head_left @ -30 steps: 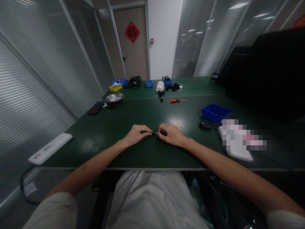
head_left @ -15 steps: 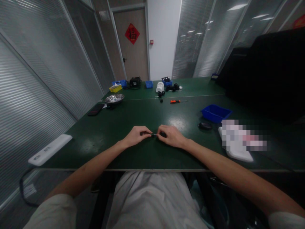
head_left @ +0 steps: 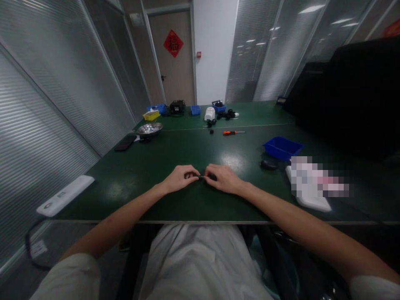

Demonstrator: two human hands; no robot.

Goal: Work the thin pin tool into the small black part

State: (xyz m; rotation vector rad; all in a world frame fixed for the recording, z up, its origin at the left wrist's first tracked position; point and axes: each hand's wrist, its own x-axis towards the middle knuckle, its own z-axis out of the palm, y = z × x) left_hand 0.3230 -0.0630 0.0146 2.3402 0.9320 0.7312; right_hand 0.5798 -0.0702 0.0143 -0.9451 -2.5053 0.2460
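Near the front of the green table (head_left: 175,206), my left hand (head_left: 180,178) pinches a small dark piece between thumb and fingertips. Facing it, my right hand (head_left: 222,178) is closed in a pinch on a thin, light-coloured pin-like piece (head_left: 201,176) that spans the narrow gap between the two hands. The fingertips cover most of both pieces, and they are too small for me to tell their kind. A screwdriver (head_left: 230,133) with an orange and black handle lies farther back, beside a small black round part (head_left: 211,131).
A blue tray (head_left: 283,149), a black computer mouse (head_left: 268,165) and a white pad-like object (head_left: 312,203) are at the right. A metal bowl (head_left: 150,129) and dark phone (head_left: 125,143) lie back left, a white power strip (head_left: 65,196) front left. Black parts (head_left: 227,114) sit at the back.
My right hand has shifted very slightly left, and the gap between the fingertips is a little narrower. The rest of the table looks the same.
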